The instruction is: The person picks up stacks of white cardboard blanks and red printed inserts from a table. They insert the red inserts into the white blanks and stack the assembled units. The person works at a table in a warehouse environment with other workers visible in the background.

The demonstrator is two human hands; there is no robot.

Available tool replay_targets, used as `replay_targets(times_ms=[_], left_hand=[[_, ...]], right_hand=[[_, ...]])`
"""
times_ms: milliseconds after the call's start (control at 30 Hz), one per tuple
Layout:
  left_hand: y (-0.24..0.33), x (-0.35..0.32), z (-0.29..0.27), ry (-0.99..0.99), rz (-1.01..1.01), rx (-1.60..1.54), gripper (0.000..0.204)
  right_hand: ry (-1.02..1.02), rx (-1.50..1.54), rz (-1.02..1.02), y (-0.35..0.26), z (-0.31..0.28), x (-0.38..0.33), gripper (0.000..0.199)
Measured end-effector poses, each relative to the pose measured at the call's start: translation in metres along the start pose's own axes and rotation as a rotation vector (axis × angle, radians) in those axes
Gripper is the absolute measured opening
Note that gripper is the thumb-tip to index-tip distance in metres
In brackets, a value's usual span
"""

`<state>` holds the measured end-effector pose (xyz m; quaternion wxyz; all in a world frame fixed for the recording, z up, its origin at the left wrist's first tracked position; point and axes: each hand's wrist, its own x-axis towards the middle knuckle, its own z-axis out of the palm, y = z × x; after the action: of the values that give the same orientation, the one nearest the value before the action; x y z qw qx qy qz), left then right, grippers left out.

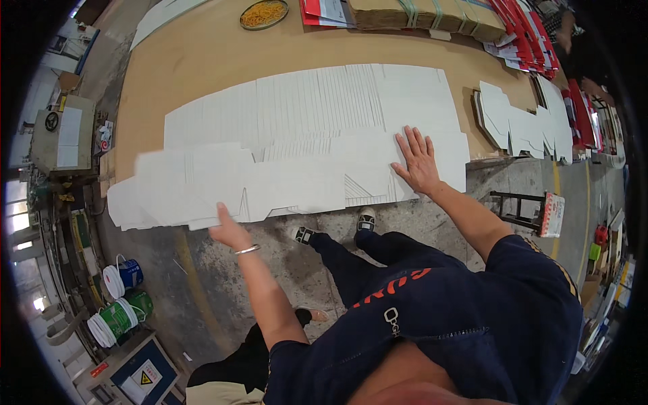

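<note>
A fanned row of white die-cut cardboard sheets [304,108] covers the near half of the table. My left hand [231,233] is at the near edge of one white cardboard sheet [189,179], with the thumb on top and the other fingers mostly hidden. That sheet's left part looks smeared by motion and lies over the others. With its fingers spread, my right hand [418,160] rests flat on the sheets toward the right end. A bracelet circles my left wrist.
On the brown table [196,74] are a dish of yellow rubber bands [264,13], strapped brown cardboard bundles [425,15], red-and-white folded cartons [523,40] and more white cut pieces [523,121]. Buckets [121,317] and a black stool [520,210] stand on the floor. Another person's dark trouser leg [246,361] shows behind me.
</note>
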<state>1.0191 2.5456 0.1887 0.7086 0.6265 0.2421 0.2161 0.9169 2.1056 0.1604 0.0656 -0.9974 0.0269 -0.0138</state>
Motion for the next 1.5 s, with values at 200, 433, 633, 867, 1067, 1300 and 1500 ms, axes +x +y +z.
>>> replay_targets(times_ms=[200, 433, 633, 867, 1067, 1300, 1500], left_hand=[[-0.021, 0.027, -0.014, -0.031, -0.236, -0.173, 0.029], [-0.006, -0.033, 0.023, 0.188, 0.488, 0.576, 0.039], [0.006, 0.025, -0.015, -0.218, -0.442, -0.465, 0.038], [0.007, -0.007, 0.011, 0.004, 0.114, 0.622, 0.025], [-0.004, -0.015, 0.010, -0.015, 0.116, 0.170, 0.022], [-0.018, 0.020, -0.010, -0.125, -0.177, 0.016, 0.034], [-0.004, -0.030, 0.022, 0.045, 0.193, 0.720, 0.025]], right_hand=[[0.030, 0.014, -0.015, -0.001, 0.000, 0.002, 0.072], [0.007, -0.015, -0.005, 0.012, 0.000, -0.004, 0.072], [0.010, 0.004, 0.003, 0.012, -0.003, -0.004, 0.073], [-0.009, -0.008, 0.001, 0.018, -0.002, -0.007, 0.073], [-0.003, -0.018, -0.003, 0.028, -0.003, -0.010, 0.072], [-0.008, -0.001, -0.005, 0.024, -0.007, -0.007, 0.072], [-0.006, -0.006, 0.005, 0.036, -0.005, -0.013, 0.071]])
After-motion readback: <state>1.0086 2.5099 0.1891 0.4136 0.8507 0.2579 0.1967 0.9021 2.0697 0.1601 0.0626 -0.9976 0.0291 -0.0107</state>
